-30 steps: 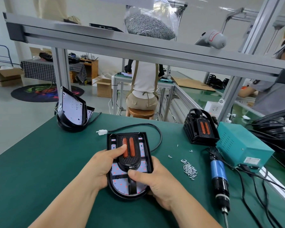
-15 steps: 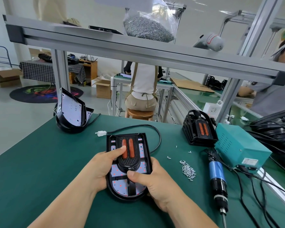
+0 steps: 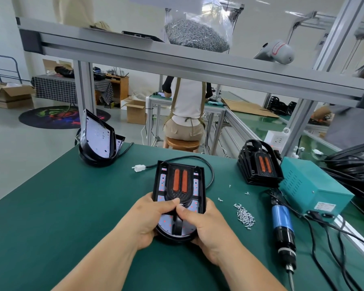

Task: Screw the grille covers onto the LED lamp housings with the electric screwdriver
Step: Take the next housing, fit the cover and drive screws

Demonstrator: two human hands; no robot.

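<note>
A black LED lamp housing (image 3: 200,185) lies flat on the green table, its white LED board showing. A black grille cover (image 3: 180,181) with two orange strips sits on top of it. My left hand (image 3: 149,217) grips the housing's left lower edge, thumb pressed on the cover's lower end. My right hand (image 3: 206,225) grips the right lower edge, thumb meeting the left one on the cover. The electric screwdriver (image 3: 282,227) lies on the table to the right, tip toward me. A small pile of screws (image 3: 245,215) lies between it and the housing.
A stack of grille covers (image 3: 261,164) stands at the back right beside a teal power box (image 3: 311,190) with cables. More housings (image 3: 97,141) stand at the back left. A bag of screws (image 3: 198,34) sits on the overhead shelf. Other people work beyond the table.
Both thumbs have slid down to the lower end of the grille cover and now meet there. The housing sits slightly farther from me.
</note>
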